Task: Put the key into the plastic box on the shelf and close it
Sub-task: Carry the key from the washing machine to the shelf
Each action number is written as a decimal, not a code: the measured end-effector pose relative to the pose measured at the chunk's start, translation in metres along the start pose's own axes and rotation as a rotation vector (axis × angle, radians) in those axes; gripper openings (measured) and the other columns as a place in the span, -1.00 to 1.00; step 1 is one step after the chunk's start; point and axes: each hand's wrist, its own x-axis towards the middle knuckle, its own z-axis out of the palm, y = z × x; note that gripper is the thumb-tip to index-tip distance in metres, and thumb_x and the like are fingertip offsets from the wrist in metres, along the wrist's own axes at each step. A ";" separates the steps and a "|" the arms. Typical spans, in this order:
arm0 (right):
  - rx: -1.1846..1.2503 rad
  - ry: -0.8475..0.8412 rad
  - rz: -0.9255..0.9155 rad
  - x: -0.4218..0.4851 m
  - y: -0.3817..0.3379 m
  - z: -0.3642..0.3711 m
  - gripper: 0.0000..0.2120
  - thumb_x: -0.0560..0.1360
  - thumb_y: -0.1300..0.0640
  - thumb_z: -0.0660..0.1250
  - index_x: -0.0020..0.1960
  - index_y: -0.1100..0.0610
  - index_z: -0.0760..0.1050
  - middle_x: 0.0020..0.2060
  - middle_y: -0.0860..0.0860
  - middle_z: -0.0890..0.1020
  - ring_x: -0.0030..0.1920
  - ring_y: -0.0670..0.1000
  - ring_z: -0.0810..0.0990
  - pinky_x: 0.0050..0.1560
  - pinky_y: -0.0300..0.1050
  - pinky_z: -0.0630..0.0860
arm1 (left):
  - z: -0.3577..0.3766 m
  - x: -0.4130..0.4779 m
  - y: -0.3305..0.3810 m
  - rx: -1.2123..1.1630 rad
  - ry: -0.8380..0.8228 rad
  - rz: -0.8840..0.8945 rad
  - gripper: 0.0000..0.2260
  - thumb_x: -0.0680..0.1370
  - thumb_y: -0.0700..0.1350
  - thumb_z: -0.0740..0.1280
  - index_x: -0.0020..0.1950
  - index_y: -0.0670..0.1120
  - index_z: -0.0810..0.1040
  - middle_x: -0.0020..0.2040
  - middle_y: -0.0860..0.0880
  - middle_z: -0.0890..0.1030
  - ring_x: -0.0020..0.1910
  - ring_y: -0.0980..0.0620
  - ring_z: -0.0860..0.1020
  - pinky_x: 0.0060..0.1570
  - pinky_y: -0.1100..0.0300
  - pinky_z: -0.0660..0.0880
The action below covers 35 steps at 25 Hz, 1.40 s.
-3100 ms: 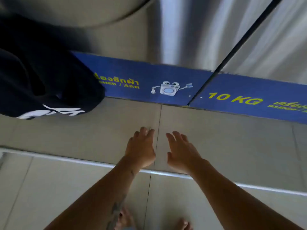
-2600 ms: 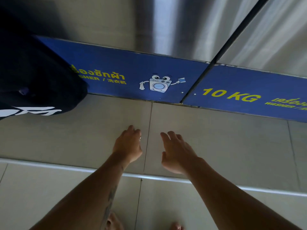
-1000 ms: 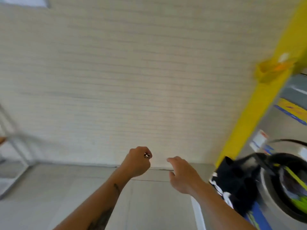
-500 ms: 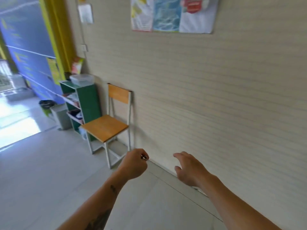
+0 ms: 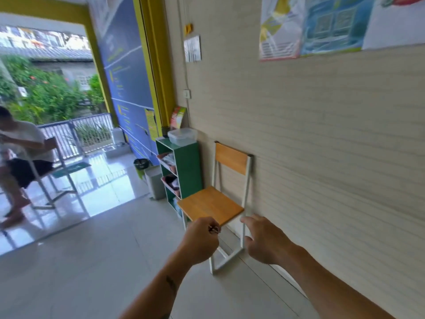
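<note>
The left grip (image 5: 202, 240) is a fist pinching the small, light, stiff key (image 5: 213, 229), the right hand (image 5: 262, 240) loose and empty, the plastic box (image 5: 182, 136) on the shelf (image 5: 186, 162) well ahead.

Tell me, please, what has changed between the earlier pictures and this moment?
The view swung from the washing machines to the wall, bringing the chair, green shelf and plastic box into sight. The left hand, open earlier, closed on the key. The right hand stayed open and empty; the box is still closed.
</note>
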 end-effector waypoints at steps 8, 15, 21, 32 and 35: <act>-0.002 -0.086 -0.184 0.222 -0.028 -0.007 -0.44 0.57 0.06 0.18 0.55 0.09 0.19 0.50 0.07 0.30 0.46 0.08 0.30 0.43 -0.03 0.28 | -0.071 0.158 -0.052 -0.004 0.197 -0.174 -0.75 0.48 -0.26 0.23 -0.02 -0.01 0.64 -0.02 -0.03 0.64 -0.14 0.11 0.55 -0.31 0.43 0.35; 0.016 -0.105 -0.283 0.398 -0.109 0.035 -0.51 0.55 0.10 0.17 0.48 0.07 0.29 0.40 0.04 0.40 0.38 0.07 0.37 0.36 -0.03 0.36 | -0.155 0.276 -0.156 0.011 0.307 -0.207 -0.76 0.48 -0.24 0.22 0.00 -0.03 0.64 -0.05 -0.04 0.63 -0.14 0.05 0.53 -0.28 0.36 0.39; 0.100 -0.087 -0.251 0.534 -0.186 0.068 -0.55 0.52 0.14 0.21 0.41 0.12 0.37 0.38 0.06 0.43 0.34 0.07 0.42 0.32 -0.07 0.37 | -0.243 0.385 -0.251 0.053 0.281 -0.217 -0.75 0.44 -0.21 0.20 -0.06 0.00 0.63 -0.11 0.01 0.61 -0.14 0.02 0.54 -0.15 0.22 0.48; 0.139 -0.044 -0.191 0.809 -0.214 0.080 -0.59 0.49 0.10 0.19 0.31 0.13 0.44 0.27 0.10 0.48 0.27 0.13 0.46 0.30 0.00 0.42 | -0.313 0.646 -0.331 0.087 0.243 -0.110 -0.75 0.42 -0.20 0.19 -0.08 -0.06 0.64 -0.10 -0.06 0.68 -0.12 -0.07 0.59 -0.08 0.12 0.56; 0.111 -0.048 -0.170 0.883 -0.205 0.068 -0.53 0.51 0.13 0.20 0.41 0.14 0.36 0.36 0.12 0.44 0.35 0.13 0.40 0.37 0.02 0.36 | -0.319 0.725 -0.341 0.061 0.234 -0.093 -0.78 0.43 -0.25 0.21 -0.09 -0.11 0.63 -0.11 -0.07 0.66 -0.14 -0.06 0.58 -0.20 0.21 0.49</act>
